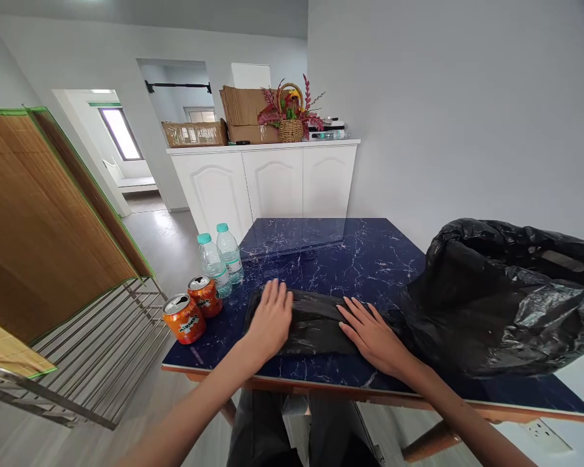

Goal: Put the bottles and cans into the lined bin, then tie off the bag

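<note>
A black plastic bag (pixel 316 327), folded into a flat strip, lies along the front of the dark blue marbled table (pixel 331 272). My left hand (pixel 271 318) rests flat on its left part, fingers extended and pointing away from me. Over the right part, my right hand (pixel 372 334) lies with its fingers spread on the plastic. Neither hand grips anything. Left of my left hand stand two orange Mirinda cans (pixel 185 319), both with opened tops, and two clear water bottles (pixel 228 253) with teal caps.
A bin lined with a black bag (pixel 496 305) takes up the table's right side. Beyond the table, a white cabinet (pixel 277 181) carries cardboard boxes (pixel 248 113) and a flower basket (pixel 292 130). To the left are a metal rack (pixel 111 350) and a bamboo screen (pixel 48 227).
</note>
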A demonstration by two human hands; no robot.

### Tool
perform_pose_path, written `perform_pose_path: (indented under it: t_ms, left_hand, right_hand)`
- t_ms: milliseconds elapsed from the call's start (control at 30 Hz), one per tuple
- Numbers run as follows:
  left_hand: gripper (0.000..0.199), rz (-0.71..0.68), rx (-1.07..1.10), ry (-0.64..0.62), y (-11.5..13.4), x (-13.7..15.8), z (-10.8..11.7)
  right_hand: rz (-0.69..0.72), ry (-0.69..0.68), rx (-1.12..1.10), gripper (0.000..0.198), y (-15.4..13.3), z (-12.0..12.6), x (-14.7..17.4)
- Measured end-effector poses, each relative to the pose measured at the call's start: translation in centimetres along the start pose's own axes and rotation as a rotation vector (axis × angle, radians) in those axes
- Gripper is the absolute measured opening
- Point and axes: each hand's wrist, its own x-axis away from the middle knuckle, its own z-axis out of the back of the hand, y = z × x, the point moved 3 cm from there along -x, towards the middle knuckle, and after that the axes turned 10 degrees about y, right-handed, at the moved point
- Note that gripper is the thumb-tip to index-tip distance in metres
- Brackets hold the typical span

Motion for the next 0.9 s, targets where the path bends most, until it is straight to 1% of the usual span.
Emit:
perform_pose_path:
  t_ms: [67,133,200,233,300,367,467,567,633,733,833,900]
  left_hand:
    - [0.056,-0.105,0.062,0.02,2.8,-1.1,-0.3]
    - [0.058,-0.164,0.128,0.02,5.0,-1.9,-1.5]
    - [0.063,-0.148,0.164,-0.001,5.8,-2.1,-3.1]
    - [0.065,-0.121,0.17,-0.016,5.5,-2.0,-4.0]
    - [0.066,-0.053,0.167,-0.036,3.9,-1.2,-5.3]
    - [0.065,0.021,0.15,-0.041,1.3,0.0,-5.9]
    - [0.064,0.124,0.109,-0.045,-3.0,1.7,-5.6]
    - [0.064,0.167,0.085,-0.046,-6.0,3.0,-4.9]
    - [0.063,0.167,0.081,-0.043,-6.9,3.5,-4.7]
    - [0.062,0.161,0.081,-0.042,-7.4,4.0,-4.7]
    - [0.061,0.153,0.086,-0.045,-7.8,4.4,-4.5]
    - [0.06,0.142,0.093,-0.051,-8.2,4.6,-4.2]
  right_hand:
    - [0.008,0.012,0.012,0.066,0.0,-0.2,-0.1]
    - [0.02,0.03,0.022,0.065,0.0,-0.3,-0.2]
    - [0.026,0.038,0.024,0.063,0.0,-0.3,-0.2]
    - [0.026,0.035,0.025,0.063,0.0,-0.3,-0.2]
    - [0.019,0.029,0.029,0.062,0.0,-0.2,-0.2]
    - [0.007,0.024,0.032,0.062,-0.1,-0.1,-0.2]
    - [-0.004,0.002,0.025,0.063,-0.2,0.1,-0.3]
    - [-0.015,-0.023,-0.005,0.066,-0.3,0.3,-0.4]
    - [-0.024,-0.032,-0.025,0.067,-0.4,0.5,-0.4]
    - [-0.022,-0.011,-0.031,0.068,-0.4,0.9,0.2]
    - [-0.017,0.089,0.012,0.065,-0.1,1.4,1.4]
    - [-0.048,0.15,0.042,0.063,0.6,1.6,2.2]
